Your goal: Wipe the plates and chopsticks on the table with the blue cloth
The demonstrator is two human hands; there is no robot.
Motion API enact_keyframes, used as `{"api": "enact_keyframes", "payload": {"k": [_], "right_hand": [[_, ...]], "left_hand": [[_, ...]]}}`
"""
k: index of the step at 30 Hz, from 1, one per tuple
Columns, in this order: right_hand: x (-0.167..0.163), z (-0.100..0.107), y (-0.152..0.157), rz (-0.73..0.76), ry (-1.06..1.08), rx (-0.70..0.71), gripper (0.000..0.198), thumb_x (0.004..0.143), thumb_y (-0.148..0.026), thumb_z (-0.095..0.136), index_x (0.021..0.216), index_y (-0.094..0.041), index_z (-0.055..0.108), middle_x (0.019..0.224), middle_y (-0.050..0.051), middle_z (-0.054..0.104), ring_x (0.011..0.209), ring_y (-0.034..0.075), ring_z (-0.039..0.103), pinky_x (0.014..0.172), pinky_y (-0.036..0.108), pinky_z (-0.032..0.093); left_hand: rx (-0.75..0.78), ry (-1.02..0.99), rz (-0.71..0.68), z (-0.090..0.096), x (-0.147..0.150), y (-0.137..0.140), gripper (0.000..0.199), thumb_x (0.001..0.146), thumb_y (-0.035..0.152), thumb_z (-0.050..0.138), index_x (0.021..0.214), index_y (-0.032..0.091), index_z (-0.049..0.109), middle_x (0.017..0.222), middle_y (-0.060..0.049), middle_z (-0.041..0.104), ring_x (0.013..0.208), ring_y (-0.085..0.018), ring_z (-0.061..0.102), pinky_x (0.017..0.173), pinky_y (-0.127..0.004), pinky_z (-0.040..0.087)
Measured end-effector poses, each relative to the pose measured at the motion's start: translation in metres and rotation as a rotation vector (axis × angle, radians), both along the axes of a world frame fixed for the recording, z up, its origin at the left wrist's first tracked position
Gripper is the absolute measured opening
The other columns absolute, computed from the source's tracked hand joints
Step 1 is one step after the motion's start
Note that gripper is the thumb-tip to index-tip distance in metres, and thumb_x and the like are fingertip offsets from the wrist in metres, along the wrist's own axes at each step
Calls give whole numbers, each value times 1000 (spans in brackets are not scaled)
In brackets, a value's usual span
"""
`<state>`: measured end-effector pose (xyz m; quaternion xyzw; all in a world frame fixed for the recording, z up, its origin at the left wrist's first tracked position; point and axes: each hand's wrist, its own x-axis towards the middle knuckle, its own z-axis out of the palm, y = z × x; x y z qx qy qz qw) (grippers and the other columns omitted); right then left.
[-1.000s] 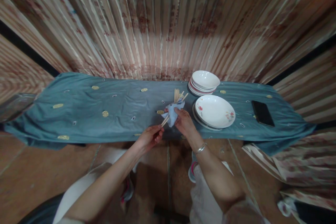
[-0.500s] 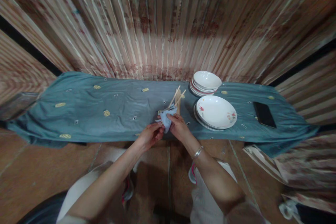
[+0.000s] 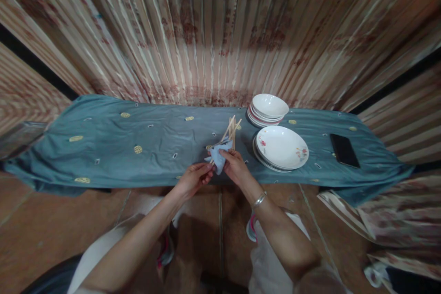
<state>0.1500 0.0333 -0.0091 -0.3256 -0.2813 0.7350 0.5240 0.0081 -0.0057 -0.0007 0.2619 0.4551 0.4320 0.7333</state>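
A light blue cloth (image 3: pixel 220 154) is pinched in my right hand (image 3: pixel 237 167), folded around chopsticks near the front edge of the table. Pale chopsticks (image 3: pixel 226 132) stick out beyond the cloth at its far side. At the near side, my left hand (image 3: pixel 193 181) grips their ends between thumb and fingers. How many I hold is hard to make out. Several more wooden chopsticks (image 3: pixel 234 135) lie on the tablecloth just behind and to the right of the cloth, partly covered by it.
Right of my hands stands a stack of flowered plates (image 3: pixel 283 147), with a stack of white bowls (image 3: pixel 270 105) behind it. A black phone (image 3: pixel 344 150) lies farther right on the green tablecloth (image 3: pixel 165 135). A pleated curtain (image 3: pixel 206 46) hangs behind the table.
My left hand has drawn slightly back toward me and to the left, showing more of the chopstick ends. My right hand stays on the cloth. The whole view has shifted a little.
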Motion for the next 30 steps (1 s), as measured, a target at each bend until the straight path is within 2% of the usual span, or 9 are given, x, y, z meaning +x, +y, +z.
{"api": "enact_keyframes", "payload": {"k": [7, 15, 19, 23, 30], "right_hand": [[10, 3, 8, -54, 17, 0, 26, 58, -33, 84, 72, -15, 70, 72, 5, 75, 77, 22, 71, 72, 31, 56], [30, 13, 19, -123, 27, 56, 17, 66, -28, 77, 78, -17, 71, 78, 7, 76, 89, 24, 71, 80, 35, 58], [42, 15, 25, -185, 12, 71, 10, 71, -25, 71, 80, -20, 70, 79, 4, 76, 85, 21, 71, 78, 33, 58], [50, 15, 28, -250, 36, 70, 13, 72, -24, 70, 84, -20, 70, 80, 2, 76, 77, 17, 71, 73, 29, 59], [46, 17, 24, -239, 44, 55, 15, 72, -28, 71, 84, -20, 69, 80, 3, 75, 81, 20, 70, 77, 33, 58]], "left_hand": [[-53, -19, -8, 3, -2, -5, 23, 64, 27, 82, 66, 8, 70, 53, -1, 58, 44, -4, 47, 43, -14, 31], [-83, -12, 5, -2, -7, -7, 18, 66, 23, 80, 67, 9, 69, 56, -1, 59, 48, -4, 49, 43, -15, 34], [-101, -12, 14, -4, -8, -7, 17, 66, 22, 80, 66, 9, 69, 59, -1, 60, 49, -4, 49, 43, -14, 35], [-115, -19, 25, -7, -9, -7, 16, 65, 21, 80, 66, 9, 69, 62, -2, 62, 50, -5, 52, 43, -14, 38], [-163, -42, 27, -5, -9, -9, 13, 69, 17, 77, 66, 8, 67, 59, -2, 60, 48, -4, 51, 41, -13, 36]]}}
